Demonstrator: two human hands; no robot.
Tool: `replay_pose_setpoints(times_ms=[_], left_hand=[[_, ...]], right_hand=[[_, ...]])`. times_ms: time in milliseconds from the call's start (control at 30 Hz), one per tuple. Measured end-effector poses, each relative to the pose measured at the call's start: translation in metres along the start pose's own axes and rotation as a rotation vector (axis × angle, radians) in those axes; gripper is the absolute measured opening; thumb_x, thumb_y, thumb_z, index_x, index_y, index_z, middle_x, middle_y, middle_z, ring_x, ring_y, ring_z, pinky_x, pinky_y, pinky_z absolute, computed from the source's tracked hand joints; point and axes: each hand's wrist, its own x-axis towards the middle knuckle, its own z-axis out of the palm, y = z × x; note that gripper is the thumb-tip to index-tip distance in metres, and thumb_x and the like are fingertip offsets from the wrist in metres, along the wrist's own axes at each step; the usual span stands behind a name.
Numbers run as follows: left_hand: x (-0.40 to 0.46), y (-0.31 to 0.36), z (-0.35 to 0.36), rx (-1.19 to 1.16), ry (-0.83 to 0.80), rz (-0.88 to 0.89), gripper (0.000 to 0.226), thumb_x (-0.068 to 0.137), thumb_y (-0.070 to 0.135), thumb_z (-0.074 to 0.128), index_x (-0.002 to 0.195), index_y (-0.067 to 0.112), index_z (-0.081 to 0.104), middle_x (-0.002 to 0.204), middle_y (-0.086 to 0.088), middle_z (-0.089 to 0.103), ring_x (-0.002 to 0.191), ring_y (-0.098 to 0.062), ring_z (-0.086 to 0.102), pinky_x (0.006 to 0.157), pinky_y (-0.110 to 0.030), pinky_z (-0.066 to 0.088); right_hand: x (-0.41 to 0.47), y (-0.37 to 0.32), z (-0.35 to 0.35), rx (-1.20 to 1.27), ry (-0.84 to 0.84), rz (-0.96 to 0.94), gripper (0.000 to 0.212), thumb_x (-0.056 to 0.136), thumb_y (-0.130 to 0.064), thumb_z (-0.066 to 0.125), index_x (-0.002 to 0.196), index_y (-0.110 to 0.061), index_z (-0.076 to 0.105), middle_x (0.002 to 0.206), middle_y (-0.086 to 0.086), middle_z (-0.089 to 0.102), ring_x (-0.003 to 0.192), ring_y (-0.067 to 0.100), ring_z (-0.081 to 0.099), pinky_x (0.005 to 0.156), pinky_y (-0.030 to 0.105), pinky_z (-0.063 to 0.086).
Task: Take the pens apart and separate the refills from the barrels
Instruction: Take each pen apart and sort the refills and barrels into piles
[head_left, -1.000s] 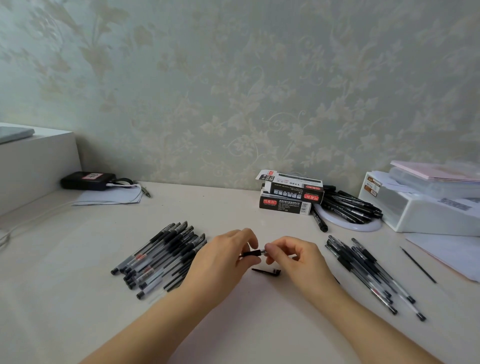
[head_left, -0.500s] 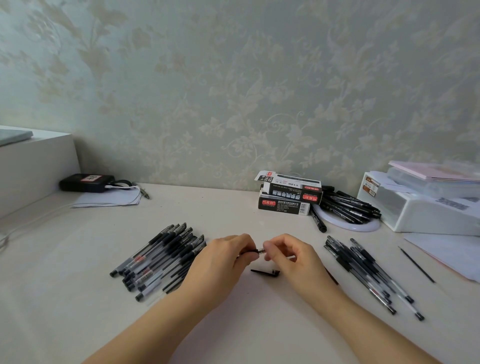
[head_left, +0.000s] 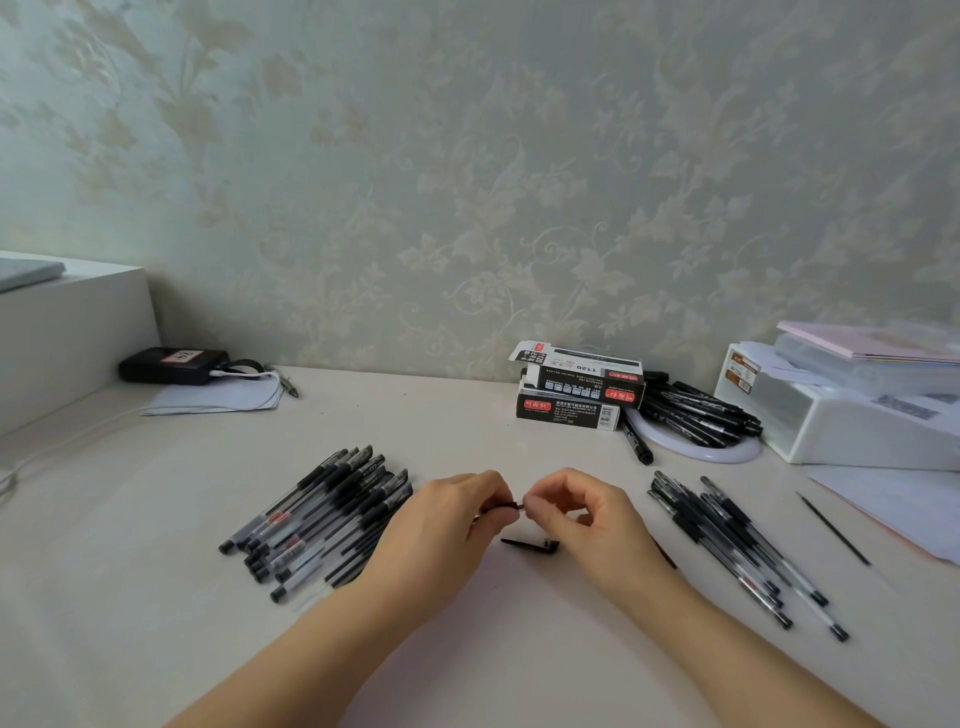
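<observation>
Both hands share the grip: the left hand (head_left: 441, 525) has its fingers curled round the dark end of a pen (head_left: 503, 510), and the right hand (head_left: 582, 514) pinches the other end of it between thumb and forefinger, so both are clamped on the one pen, held a little above the surface (head_left: 467, 426). The pen's long axis runs left to right between the two grips, nearly level, and only a short dark stretch of it shows in the gap; whether the tip section is already loosened cannot be told. The coming move, as I judge it, turns on that axis: the hands would twist or pull apart along it, left hand toward the left, right hand toward the right. Just below the grip, lying on the surface, is a small black piece (head_left: 530, 544), apparently a cap or clip, close under the right hand's thumb side. Out to the left of the grip lies a pile of whole pens (head_left: 317, 519), fanned diagonally, touching the far side of the left wrist. Out to the right lies a second group of pens (head_left: 743, 551), slanting away, and beyond that a single thin refill (head_left: 834, 530) lying alone, well apart. Behind the grip stand stacked pen boxes (head_left: 576, 395) and a white dish of black markers (head_left: 701, 415). Nothing stands in the line of the pull itself; the piles flank it on each side.
</observation>
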Motion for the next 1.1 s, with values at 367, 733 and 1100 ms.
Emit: replay_pose_setpoints(times_ms=[367,733,1100], left_hand=[[-0.001,0.002,0.000,-0.015,-0.013,0.012,0.007,0.096,0.037,0.053,0.098,0.032,0.058,0.085,0.015,0.063,0.070,0.002,0.053,0.069,-0.028,0.048],[-0.002,-0.002,-0.001,0.015,-0.003,-0.021,0.017,0.099,0.031,0.048,0.112,0.039,0.054,0.093,0.015,0.059,0.074,0.013,0.049,0.069,-0.023,0.045],[-0.002,0.000,0.000,0.033,-0.018,-0.027,0.021,0.098,0.030,0.048,0.115,0.041,0.056,0.096,0.014,0.058,0.070,0.007,0.050,0.074,-0.026,0.047]], right_hand=[[0.000,-0.003,0.001,0.025,0.015,0.032,0.008,0.090,-0.022,0.068,0.082,-0.021,0.071,0.082,-0.006,0.073,0.081,0.013,0.064,0.076,0.029,0.052],[0.002,0.006,0.000,-0.121,0.180,0.061,0.014,0.083,-0.009,0.071,0.081,-0.022,0.071,0.074,-0.007,0.067,0.066,-0.001,0.056,0.064,0.010,0.044],[0.002,0.008,0.004,-0.373,0.079,-0.017,0.009,0.087,-0.022,0.068,0.083,-0.026,0.074,0.081,-0.007,0.061,0.066,0.005,0.054,0.066,0.015,0.042]])
